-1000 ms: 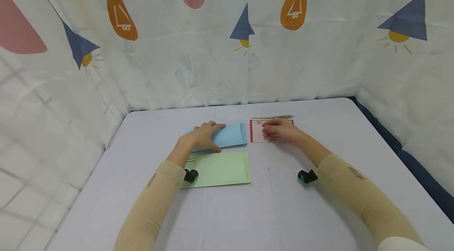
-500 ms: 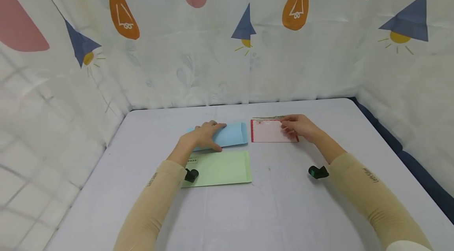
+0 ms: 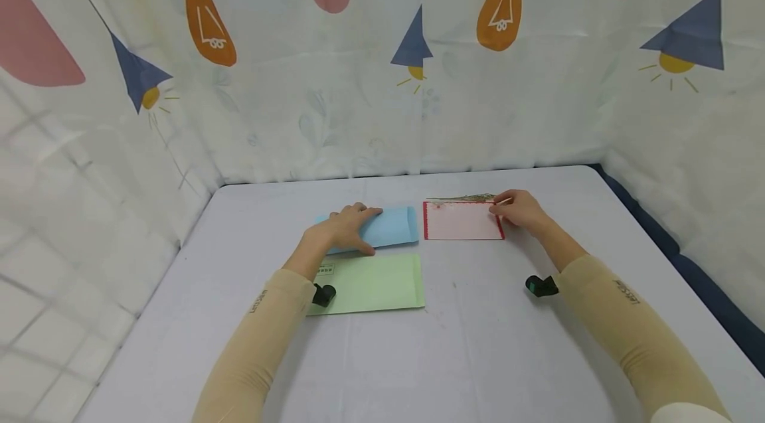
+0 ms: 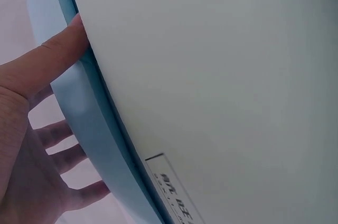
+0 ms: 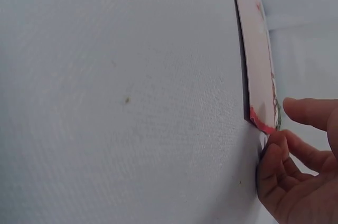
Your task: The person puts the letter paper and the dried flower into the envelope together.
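Note:
A light blue envelope [image 3: 391, 225] lies flat on the table, with my left hand [image 3: 342, 228] resting on its left half, fingers straight. In the left wrist view the thumb [image 4: 55, 57] touches the blue envelope [image 4: 79, 121] at its edge. A red-bordered white card [image 3: 461, 222] lies to its right. My right hand [image 3: 518, 209] pinches the card's far right corner. The right wrist view shows curled fingers [image 5: 282, 174] at the corner of the red-bordered card [image 5: 259, 55]. A green-patterned sheet [image 3: 460, 198] peeks out behind the card.
A pale green envelope [image 3: 372, 283] lies in front of the blue one, seen close up as the pale envelope [image 4: 222, 76] in the left wrist view. The table [image 3: 478, 356] wears a grey-white cloth. Printed curtains [image 3: 335, 91] wall it in at the back and both sides.
My right hand slid from the card's left part across to its far right corner and took hold there, uncovering the card. The left hand stayed on the blue envelope.

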Available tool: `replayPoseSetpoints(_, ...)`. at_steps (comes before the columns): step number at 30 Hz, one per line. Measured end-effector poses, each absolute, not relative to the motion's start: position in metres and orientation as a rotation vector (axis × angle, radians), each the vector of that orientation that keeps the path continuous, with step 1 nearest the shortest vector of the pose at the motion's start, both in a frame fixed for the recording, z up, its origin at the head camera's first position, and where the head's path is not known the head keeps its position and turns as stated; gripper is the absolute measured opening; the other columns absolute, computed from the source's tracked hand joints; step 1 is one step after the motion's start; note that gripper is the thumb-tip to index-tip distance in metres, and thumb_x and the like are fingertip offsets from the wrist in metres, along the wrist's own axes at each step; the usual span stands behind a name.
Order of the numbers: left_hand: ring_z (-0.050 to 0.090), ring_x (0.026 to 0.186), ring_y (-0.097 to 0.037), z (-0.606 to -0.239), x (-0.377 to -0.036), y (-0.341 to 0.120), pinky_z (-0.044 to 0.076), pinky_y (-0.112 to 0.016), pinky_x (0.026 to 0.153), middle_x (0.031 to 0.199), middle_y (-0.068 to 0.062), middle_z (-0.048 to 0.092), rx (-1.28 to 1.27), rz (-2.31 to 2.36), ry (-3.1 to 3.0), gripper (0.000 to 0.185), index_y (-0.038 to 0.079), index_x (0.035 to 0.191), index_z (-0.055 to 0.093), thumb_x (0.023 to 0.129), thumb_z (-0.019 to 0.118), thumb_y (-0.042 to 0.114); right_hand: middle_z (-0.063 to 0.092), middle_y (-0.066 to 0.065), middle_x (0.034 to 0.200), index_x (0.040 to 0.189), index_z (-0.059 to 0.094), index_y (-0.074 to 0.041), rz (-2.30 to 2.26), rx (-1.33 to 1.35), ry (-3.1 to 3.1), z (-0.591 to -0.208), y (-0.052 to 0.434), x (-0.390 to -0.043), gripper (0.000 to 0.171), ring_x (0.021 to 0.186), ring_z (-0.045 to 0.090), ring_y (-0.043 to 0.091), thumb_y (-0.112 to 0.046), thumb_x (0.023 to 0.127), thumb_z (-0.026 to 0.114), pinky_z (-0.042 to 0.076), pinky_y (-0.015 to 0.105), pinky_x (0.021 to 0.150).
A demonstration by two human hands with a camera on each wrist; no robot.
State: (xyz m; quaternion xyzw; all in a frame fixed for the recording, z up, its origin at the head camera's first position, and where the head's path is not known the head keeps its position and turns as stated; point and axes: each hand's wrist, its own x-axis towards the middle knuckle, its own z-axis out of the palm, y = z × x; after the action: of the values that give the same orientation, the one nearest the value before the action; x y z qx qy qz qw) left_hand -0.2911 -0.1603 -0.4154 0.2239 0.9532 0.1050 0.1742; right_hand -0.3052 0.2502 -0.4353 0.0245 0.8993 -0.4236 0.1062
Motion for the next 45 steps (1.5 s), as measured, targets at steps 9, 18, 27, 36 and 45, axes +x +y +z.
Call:
replayPoseSetpoints(9,0.032,0.145,-0.039,-0.417,-0.293,-0.161,0.03,-0.07,0.108,0.16,-0.014,0.031,0.639,0.298,2.7,0.099,0.026,0.164,0.029,0.085,0.084,0.046,0.061,0.027,0.123,0.139,0.054,0.009,-1.03,-0.026,2.798,-0.442,0.25,-0.311,0.055,0.095,0.061,0.031,-0.026,0.098,0.068,0.05,0.038,0.078)
replayPoseSetpoints(18,0.033,0.144,-0.038,-0.417,-0.294,-0.161,0.029,-0.07,0.109,0.159,-0.015,0.033,0.641,0.296,2.703,0.099,0.025,0.163,0.029,0.084,0.085,0.046,0.062,0.025,0.115,0.132,0.057,0.008,-0.96,-0.073,2.849,-0.445,0.248,-0.312,0.051,0.101,0.059,0.037,-0.024,0.096,0.072,0.05,0.046,0.083)
replayPoseSetpoints(27,0.033,0.144,-0.037,-0.416,-0.293,-0.16,0.03,-0.069,0.109,0.159,-0.014,0.032,0.638,0.285,2.699,0.099,0.025,0.164,0.029,0.084,0.085,0.046,0.06,0.021,0.107,0.116,0.055,0.006,-1.024,-0.112,2.848,-0.446,0.25,-0.309,0.04,0.095,0.057,0.033,-0.019,0.093,0.075,0.048,0.041,0.079)
replayPoseSetpoints(36,0.033,0.144,-0.037,-0.417,-0.293,-0.16,0.031,-0.068,0.108,0.159,-0.014,0.033,0.63,0.278,2.701,0.099,0.026,0.164,0.029,0.084,0.085,0.047,0.059,0.022,0.112,0.122,0.053,0.007,-1.254,-0.075,2.733,-0.443,0.251,-0.304,0.034,0.088,0.059,0.027,-0.013,0.099,0.067,0.053,0.027,0.071)
replayPoseSetpoints(45,0.034,0.144,-0.038,-0.416,-0.293,-0.16,0.031,-0.068,0.108,0.159,-0.015,0.033,0.644,0.284,2.703,0.1,0.025,0.163,0.03,0.084,0.085,0.046,0.064,0.025,0.117,0.125,0.06,0.007,-1.423,-0.054,2.745,-0.443,0.255,-0.302,0.032,0.091,0.064,0.025,-0.01,0.099,0.066,0.053,0.025,0.069)
